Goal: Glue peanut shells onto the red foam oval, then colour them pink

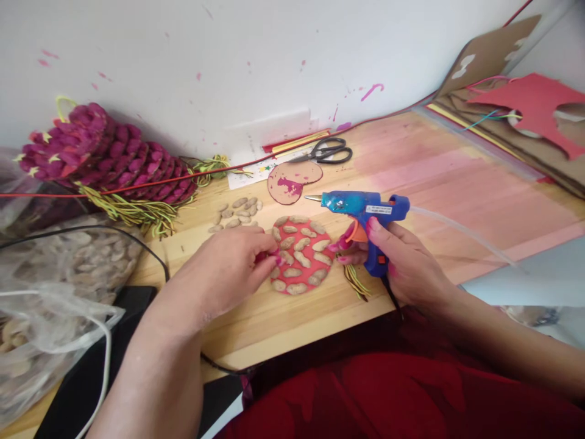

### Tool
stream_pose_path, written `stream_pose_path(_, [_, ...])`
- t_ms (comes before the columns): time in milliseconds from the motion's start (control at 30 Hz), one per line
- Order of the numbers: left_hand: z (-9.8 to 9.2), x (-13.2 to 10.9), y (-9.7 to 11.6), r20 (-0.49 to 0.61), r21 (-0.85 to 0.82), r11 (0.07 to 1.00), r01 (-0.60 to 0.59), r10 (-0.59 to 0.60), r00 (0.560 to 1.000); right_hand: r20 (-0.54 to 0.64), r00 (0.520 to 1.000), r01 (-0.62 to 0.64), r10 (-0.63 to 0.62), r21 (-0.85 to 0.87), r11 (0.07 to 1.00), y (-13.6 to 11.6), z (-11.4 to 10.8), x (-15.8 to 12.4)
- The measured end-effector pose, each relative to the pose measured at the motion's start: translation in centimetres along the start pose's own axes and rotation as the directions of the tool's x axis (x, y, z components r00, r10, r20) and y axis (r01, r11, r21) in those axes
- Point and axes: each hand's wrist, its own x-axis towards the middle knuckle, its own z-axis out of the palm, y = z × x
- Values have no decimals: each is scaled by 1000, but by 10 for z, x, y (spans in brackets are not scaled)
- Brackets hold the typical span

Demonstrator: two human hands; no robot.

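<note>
A red round card disc (300, 256) lies on the wooden table (439, 177), covered with several glued peanut shells. My left hand (228, 268) rests at the disc's left edge, fingers pinched together on a shell there. My right hand (402, 262) grips a blue hot glue gun (365, 213) just right of the disc, its nozzle pointing left above the disc and a finger on the orange trigger. A clear glue stick pokes out of the gun's back.
Loose peanut shells (237, 213) lie behind the disc. A brown disc with a pink blot (292, 182) and black scissors (326, 151) sit near the wall. Stacked magenta shell discs (105, 158) stand left, a plastic bag of shells (55, 286) lower left, cut cardboard (525, 116) right.
</note>
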Motion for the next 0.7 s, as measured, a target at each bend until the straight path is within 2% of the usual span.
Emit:
stream_pose_path(100, [-1,-1,-1,-9,-4,1000,-1,1,1000,-5,1000,1,-1,6,1000,0,0,0])
stream_pose_path(267, [4,-1,2,18,-45,995,-93,94,995,-6,1000,-9,9,11,1000,0,0,0])
stream_pose_path(467, [4,-2,-2,-19,-12,999,-53,52,998,-26,999,-19,20,20,1000,-1,2,0])
stream_pose_path(600, [8,1,2,20,-42,996,-85,86,996,-31,999,-20,21,19,1000,-2,2,0])
stream_pose_path(700, [12,2,6,42,-46,997,-67,69,997,-28,999,-16,16,18,1000,-1,2,0])
